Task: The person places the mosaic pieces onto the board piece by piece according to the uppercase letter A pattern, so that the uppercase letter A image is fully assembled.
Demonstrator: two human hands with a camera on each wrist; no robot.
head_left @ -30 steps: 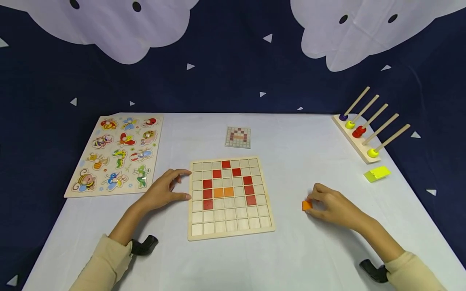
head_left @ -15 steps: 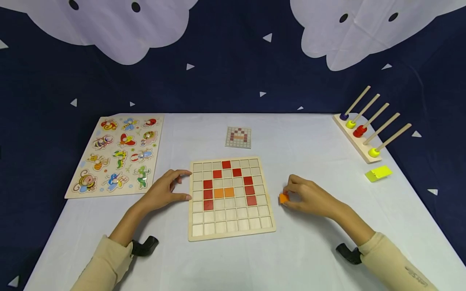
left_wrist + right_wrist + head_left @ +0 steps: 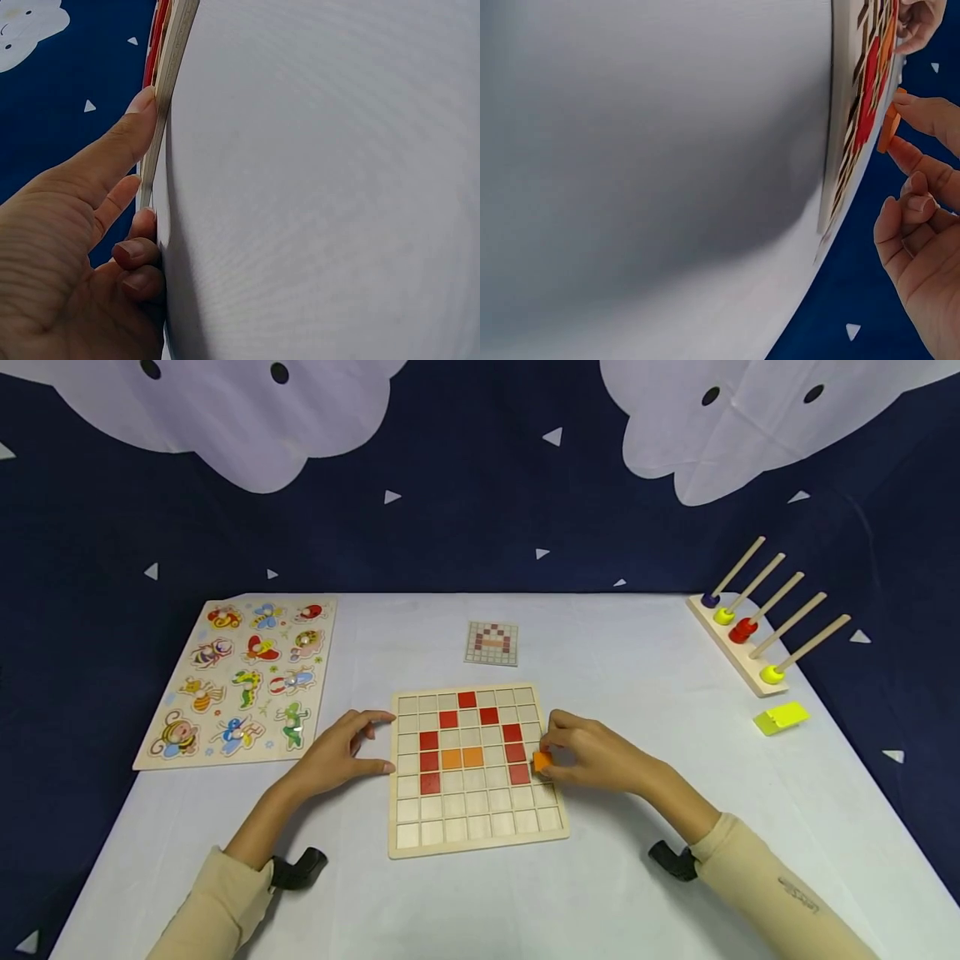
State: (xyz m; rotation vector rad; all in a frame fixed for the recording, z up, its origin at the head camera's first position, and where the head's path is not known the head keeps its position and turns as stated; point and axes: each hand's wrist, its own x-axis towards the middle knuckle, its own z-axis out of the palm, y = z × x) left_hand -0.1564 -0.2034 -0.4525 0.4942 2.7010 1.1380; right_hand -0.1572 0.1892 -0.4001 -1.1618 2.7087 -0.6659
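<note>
A square wooden grid board (image 3: 480, 853) lies on the table, with several red tiles (image 3: 514, 752) and two orange tiles (image 3: 461, 757) set in its cells. At its left edge, my left hand (image 3: 333, 756) touches the frame with thumb and a fingertip, the fingers loosely spread. In the left wrist view the thumb (image 3: 124, 146) presses the side of the board. My right hand (image 3: 600, 756) pinches an orange square tile (image 3: 542, 762) between thumb and finger, over the board's right edge. That tile (image 3: 889, 131) is held tilted and above the board in the right wrist view.
Behind the board lies a small pattern card (image 3: 491, 644). An insect peg puzzle (image 3: 187, 660) fills the back left. At the right are a wooden peg stand with beads (image 3: 738, 647) and a bright yellow block (image 3: 782, 718). White cloth (image 3: 465, 910) covers the table.
My right hand has carried the orange tile leftward across the table to the board's right edge. My left hand has stayed in place at the left edge.
</note>
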